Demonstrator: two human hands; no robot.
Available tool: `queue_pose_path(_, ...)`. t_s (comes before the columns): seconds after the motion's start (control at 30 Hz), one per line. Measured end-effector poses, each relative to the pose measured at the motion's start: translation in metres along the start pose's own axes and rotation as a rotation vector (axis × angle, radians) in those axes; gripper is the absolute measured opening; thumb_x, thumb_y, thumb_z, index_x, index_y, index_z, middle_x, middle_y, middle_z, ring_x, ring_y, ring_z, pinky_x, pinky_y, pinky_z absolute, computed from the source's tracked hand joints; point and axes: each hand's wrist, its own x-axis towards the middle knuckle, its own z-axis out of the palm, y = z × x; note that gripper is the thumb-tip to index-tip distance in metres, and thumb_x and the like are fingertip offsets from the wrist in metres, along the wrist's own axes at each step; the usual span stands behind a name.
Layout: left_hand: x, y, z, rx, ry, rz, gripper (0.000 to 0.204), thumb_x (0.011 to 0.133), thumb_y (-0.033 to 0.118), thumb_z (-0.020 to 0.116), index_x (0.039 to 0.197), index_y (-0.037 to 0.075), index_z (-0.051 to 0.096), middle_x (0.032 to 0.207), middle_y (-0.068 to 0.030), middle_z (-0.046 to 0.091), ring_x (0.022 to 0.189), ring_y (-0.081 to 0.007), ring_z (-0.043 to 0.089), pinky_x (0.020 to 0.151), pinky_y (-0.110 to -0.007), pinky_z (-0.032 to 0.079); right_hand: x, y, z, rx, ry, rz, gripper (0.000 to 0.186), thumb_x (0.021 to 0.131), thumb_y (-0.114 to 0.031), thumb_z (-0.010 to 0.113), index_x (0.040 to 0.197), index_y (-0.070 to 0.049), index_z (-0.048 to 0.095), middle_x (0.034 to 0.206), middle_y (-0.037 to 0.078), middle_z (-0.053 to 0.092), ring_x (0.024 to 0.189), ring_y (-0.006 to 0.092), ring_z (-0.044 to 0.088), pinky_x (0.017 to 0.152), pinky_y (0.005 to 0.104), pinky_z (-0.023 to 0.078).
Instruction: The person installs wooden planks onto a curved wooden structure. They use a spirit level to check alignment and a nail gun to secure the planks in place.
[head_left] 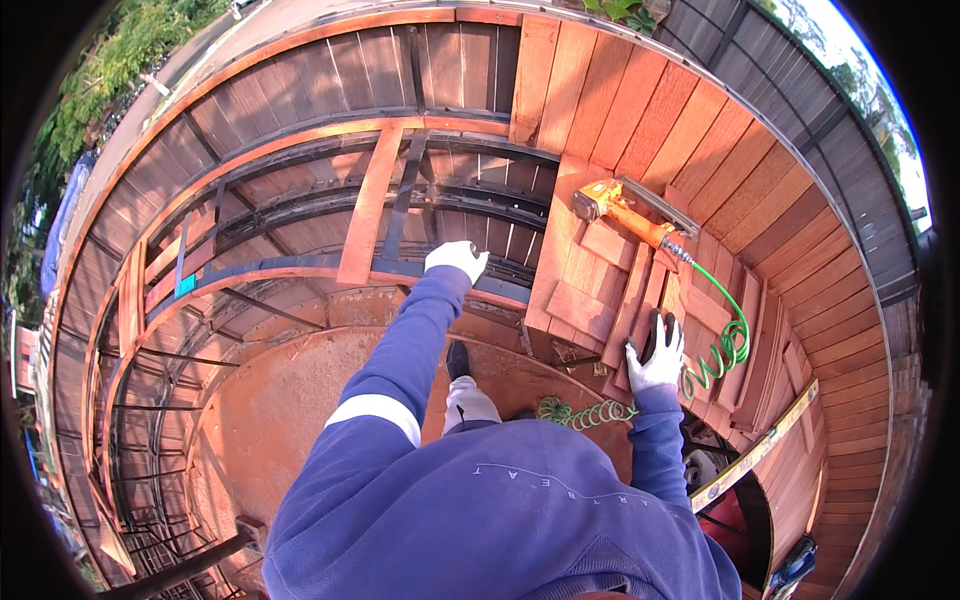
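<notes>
There are two hands, one left hand and one right hand, and two blue sleeves with one white armband between them. One shoe shows plainly. There is one nail gun, one yellow level, one teal block and one blue tool. Green hose coils show in two places; whether they make one hose cannot be told. One wide plank crosses the frame. Loose boards number several, overlapping too much to count exactly; wall slats run to dozens.
</notes>
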Motion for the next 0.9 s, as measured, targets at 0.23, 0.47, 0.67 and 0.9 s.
queue_pose_path(0.23, -0.003, 0.003, -0.006, 0.000, -0.025, -0.011, 0.040, 0.089, 0.046, 0.055, 0.095, 0.010, 0.072, 0.097, -0.0145, 0.070, 0.095, -0.0323, 0.066, 0.085, -0.041, 0.052, -0.002, -0.002, 0.000, 0.036, 0.035, -0.012, 0.074, 0.079, -0.037, 0.071, 0.144, -0.018, 0.041, 0.147, 0.019, 0.036, 0.135, 0.0431, 0.032, 0.110, 0.0540, 0.028)
queue_pose_path(0.47, -0.001, 0.003, -0.007, -0.004, -0.042, -0.001, 0.043, 0.089, 0.048, 0.054, 0.100, 0.011, 0.071, 0.101, -0.0142, 0.070, 0.098, -0.0325, 0.065, 0.087, -0.042, 0.051, -0.001, -0.002, 0.000, 0.041, 0.051, 0.001, 0.074, 0.078, -0.036, 0.071, 0.144, -0.018, 0.042, 0.147, 0.017, 0.037, 0.135, 0.0423, 0.032, 0.109, 0.0544, 0.029)
queue_pose_path(0.67, -0.001, 0.002, -0.008, 0.005, -0.049, -0.012, 0.042, 0.088, 0.049, 0.054, 0.100, 0.012, 0.071, 0.100, -0.0136, 0.070, 0.098, -0.0323, 0.065, 0.086, -0.041, 0.051, 0.000, -0.005, -0.002, 0.051, 0.047, -0.001, 0.074, 0.077, -0.035, 0.072, 0.143, -0.018, 0.042, 0.147, 0.018, 0.038, 0.135, 0.0426, 0.032, 0.109, 0.0544, 0.029)
queue_pose_path(0.9, 0.000, 0.000, -0.005, -0.021, -0.038, -0.002, 0.042, 0.089, 0.048, 0.054, 0.100, 0.012, 0.071, 0.101, -0.0137, 0.070, 0.097, -0.0322, 0.065, 0.086, -0.042, 0.052, -0.001, -0.003, -0.001, 0.038, 0.064, -0.029, 0.074, 0.077, -0.034, 0.072, 0.143, -0.017, 0.043, 0.145, 0.019, 0.039, 0.133, 0.0427, 0.034, 0.109, 0.0539, 0.031)
